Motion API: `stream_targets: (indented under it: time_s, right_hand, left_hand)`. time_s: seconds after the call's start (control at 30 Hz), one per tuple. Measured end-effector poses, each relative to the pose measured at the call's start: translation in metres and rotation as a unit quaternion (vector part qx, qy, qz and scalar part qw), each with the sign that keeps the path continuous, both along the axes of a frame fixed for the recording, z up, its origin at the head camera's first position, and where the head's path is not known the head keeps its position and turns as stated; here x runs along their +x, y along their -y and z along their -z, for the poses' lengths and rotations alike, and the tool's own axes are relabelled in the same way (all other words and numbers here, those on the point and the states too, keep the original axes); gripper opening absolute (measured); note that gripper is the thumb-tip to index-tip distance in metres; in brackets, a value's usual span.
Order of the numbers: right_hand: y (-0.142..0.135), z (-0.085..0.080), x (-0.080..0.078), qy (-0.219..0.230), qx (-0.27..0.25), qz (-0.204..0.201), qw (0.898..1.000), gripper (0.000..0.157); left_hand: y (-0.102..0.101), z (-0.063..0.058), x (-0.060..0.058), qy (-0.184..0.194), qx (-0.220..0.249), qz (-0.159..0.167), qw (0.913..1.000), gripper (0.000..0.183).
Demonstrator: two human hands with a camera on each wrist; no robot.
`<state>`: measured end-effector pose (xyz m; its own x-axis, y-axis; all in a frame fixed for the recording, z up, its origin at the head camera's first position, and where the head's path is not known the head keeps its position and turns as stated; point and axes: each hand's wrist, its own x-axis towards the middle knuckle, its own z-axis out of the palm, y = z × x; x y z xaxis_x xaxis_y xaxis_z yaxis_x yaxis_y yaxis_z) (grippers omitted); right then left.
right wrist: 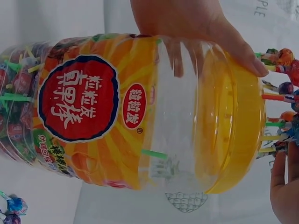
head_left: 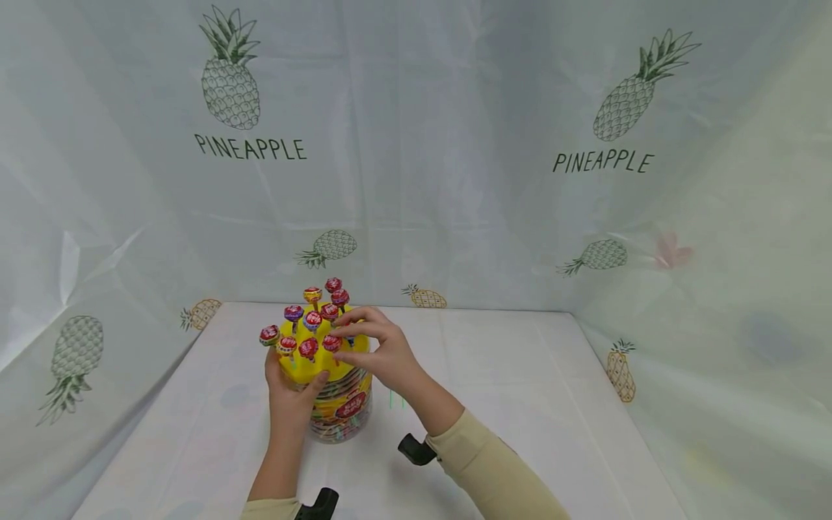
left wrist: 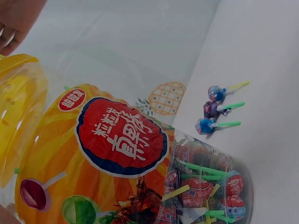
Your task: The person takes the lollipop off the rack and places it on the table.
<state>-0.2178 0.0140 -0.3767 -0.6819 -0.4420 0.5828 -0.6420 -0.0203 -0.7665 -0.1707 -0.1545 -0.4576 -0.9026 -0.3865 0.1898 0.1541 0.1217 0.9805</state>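
Observation:
A clear plastic jar with a yellow lid and orange label stands on the table. Lollipops in shiny wrappers stick up from the lid, and more lie inside at the bottom. My left hand grips the jar near its top, thumb on the lid's front edge. At the lid's right side, my right hand has its thumb and fingertips round the head of a lollipop there. Its fingers also show beside the lollipop heads in the right wrist view.
Three wrapped lollipops with yellow and green sticks lie on the white table, behind the jar's base in the left wrist view. A pale curtain printed with pineapples hangs behind the table and along its sides.

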Motion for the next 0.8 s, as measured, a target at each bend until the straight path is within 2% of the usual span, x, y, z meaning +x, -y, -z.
stream_targets:
  time_s: [0.2, 0.4, 0.6, 0.8]
  right_hand:
    - [0.0, -0.006, 0.001, -0.022, -0.011, 0.005, 1.0, 0.023]
    - [-0.006, -0.012, 0.004, -0.036, -0.064, -0.004, 0.997, 0.024]
    - [-0.023, -0.01, 0.005, 0.004, -0.132, -0.009, 0.991, 0.025]
    - [-0.045, -0.002, 0.005, 0.07, -0.148, 0.015, 0.986, 0.029]
  left_hand:
    - [-0.001, -0.001, 0.001, 0.003, 0.0, -0.001, 1.0, 0.094]
    - [-0.001, 0.0, 0.0, -0.003, -0.008, -0.006, 0.9999, 0.093]
    - [-0.002, -0.001, 0.001, 0.01, -0.008, -0.013, 0.9998, 0.095]
    - [-0.003, -0.004, 0.002, 0.02, -0.003, -0.01, 0.9997, 0.097]
